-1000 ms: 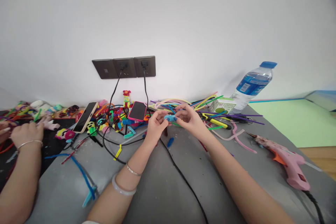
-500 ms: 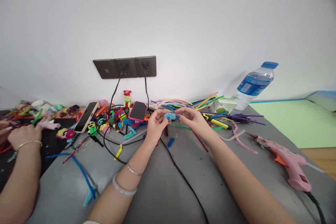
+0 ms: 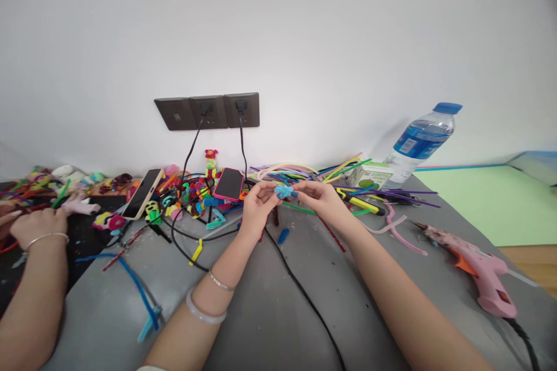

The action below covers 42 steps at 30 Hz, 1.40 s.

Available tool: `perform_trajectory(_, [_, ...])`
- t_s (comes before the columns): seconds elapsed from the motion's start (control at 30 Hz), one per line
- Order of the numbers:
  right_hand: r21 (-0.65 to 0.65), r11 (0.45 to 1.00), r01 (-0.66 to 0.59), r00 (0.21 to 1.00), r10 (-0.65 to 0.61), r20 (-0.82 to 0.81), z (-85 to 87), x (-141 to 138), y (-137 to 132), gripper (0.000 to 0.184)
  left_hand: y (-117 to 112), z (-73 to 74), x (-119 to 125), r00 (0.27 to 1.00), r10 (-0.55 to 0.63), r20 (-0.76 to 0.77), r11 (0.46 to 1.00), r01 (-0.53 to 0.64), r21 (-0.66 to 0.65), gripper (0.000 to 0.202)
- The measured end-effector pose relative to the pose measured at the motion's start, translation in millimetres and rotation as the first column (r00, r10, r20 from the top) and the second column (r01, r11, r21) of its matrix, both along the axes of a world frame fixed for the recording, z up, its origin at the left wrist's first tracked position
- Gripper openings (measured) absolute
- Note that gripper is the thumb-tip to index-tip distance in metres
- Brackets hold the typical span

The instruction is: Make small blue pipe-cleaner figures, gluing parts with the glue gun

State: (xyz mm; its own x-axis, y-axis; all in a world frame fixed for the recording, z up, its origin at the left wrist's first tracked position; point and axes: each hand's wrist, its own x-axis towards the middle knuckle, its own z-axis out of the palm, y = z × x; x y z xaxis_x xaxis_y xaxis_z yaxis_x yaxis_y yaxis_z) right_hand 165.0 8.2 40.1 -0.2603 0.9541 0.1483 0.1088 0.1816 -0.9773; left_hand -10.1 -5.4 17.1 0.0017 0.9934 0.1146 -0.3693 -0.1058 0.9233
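Both my hands meet above the grey tabletop [image 3: 270,313] and pinch one small light-blue pipe-cleaner piece [image 3: 285,191]. My left hand [image 3: 256,208] grips its left end with curled fingers. My right hand [image 3: 319,200] holds its right end between thumb and fingertips. Two bracelets ring my left wrist. A short blue pipe-cleaner bit [image 3: 282,236] lies on the table just below my hands.
Loose coloured pipe cleaners [image 3: 304,174] pile behind my hands, with two phones [image 3: 228,184] charging from wall sockets [image 3: 208,111]. A pink glue gun [image 3: 476,266] lies at right, a water bottle [image 3: 420,142] and small green box [image 3: 369,175] behind. Another person's hand [image 3: 37,226] works at left.
My hands have shifted the blue piece slightly, my right fingers sliding along it. The other person's hand at left moved a little lower and leftward.
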Motion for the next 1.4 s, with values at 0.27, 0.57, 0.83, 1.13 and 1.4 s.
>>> perform_trajectory(0.27, [0.007,1.0,0.005,1.0,-0.005,0.003,0.0,3.9,0.6,0.034,-1.3,3.4,1.8,0.996,-0.037,0.083,0.997,0.042,-0.058,0.039])
perform_trajectory(0.57, [0.019,1.0,-0.012,1.0,0.012,0.006,1.3,2.6,-0.2,0.035,-0.7,1.5,0.7,0.994,-0.045,0.098,0.996,0.052,-0.069,0.039])
perform_trajectory(0.83, [0.026,1.0,-0.01,1.0,0.009,0.029,3.7,1.9,-2.0,0.031,-0.4,2.7,1.5,0.995,-0.036,0.097,0.997,0.042,-0.061,0.04])
perform_trajectory(1.13, [0.01,1.0,0.007,0.999,-0.007,0.036,0.8,2.7,-0.3,0.03,1.7,-2.2,-0.2,1.0,-0.002,0.012,1.0,0.002,0.023,0.036])
perform_trajectory(1.4, [0.021,1.0,-0.016,1.0,0.015,0.027,-0.2,5.4,1.1,0.032,1.9,-3.2,-0.8,1.0,-0.007,-0.019,1.0,0.007,0.013,0.035])
